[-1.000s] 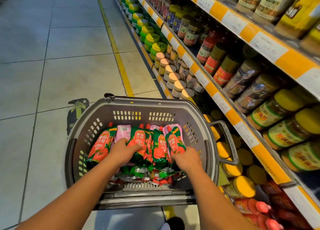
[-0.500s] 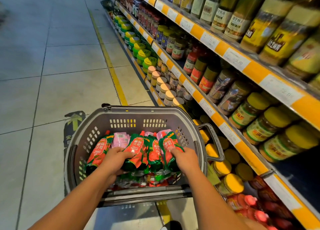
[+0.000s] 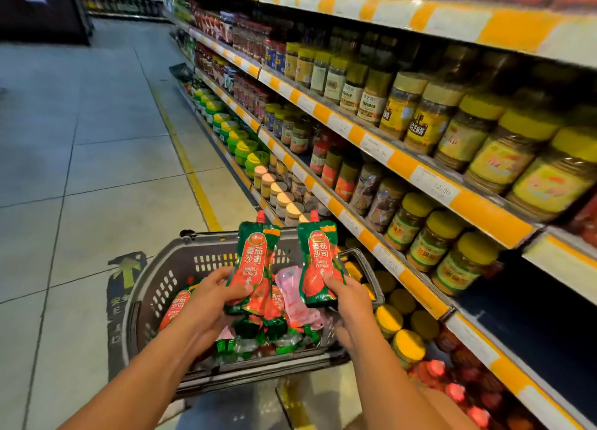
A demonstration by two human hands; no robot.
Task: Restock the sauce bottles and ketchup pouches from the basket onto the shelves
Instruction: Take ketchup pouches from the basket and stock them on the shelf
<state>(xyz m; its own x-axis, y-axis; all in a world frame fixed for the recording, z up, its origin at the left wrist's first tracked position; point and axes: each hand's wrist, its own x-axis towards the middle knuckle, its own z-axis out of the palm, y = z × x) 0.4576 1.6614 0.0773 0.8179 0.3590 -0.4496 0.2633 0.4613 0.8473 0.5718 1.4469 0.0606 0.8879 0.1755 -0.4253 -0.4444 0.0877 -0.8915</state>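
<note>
A grey plastic basket (image 3: 168, 277) stands on the floor in front of me, holding several green-and-red ketchup pouches and a pink pouch (image 3: 292, 295). My left hand (image 3: 210, 300) grips a bunch of ketchup pouches (image 3: 253, 261) lifted above the basket. My right hand (image 3: 347, 303) grips one ketchup pouch (image 3: 318, 261) by its lower end, upright, over the basket's right side. More pouches (image 3: 176, 306) lie in the basket under my hands.
Shelves (image 3: 403, 164) with orange price strips run along the right, packed with jars: yellow-lidded jars (image 3: 420, 232) at mid level, yellow lids (image 3: 408, 345) and red-capped bottles (image 3: 436, 370) on the bottom shelf. Tiled aisle floor with a yellow line (image 3: 181, 151) lies left.
Both hands have risen out of the basket with ketchup pouches in them. My view has tilted up and now shows more of the shelves.
</note>
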